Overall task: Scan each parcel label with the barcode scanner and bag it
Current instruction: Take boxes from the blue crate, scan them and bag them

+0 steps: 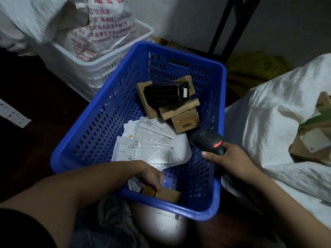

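Inside the blue crate [125,97], our left hand [152,178] curls its fingers over a small cardboard parcel [166,193] at the near wall; our right hand [231,161] grips the scanner [207,140] by the right rim. A label left face-down could defeat the scan.

Dim grey wall [286,24], dark floor [35,104], perhaps wooden.

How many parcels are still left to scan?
Some look done: boxes show inside the white sack on the right. In hand: the left hand grips a small box in the blue basket, and the right hand holds the scanner. Left: several white mailers and cardboard boxes.
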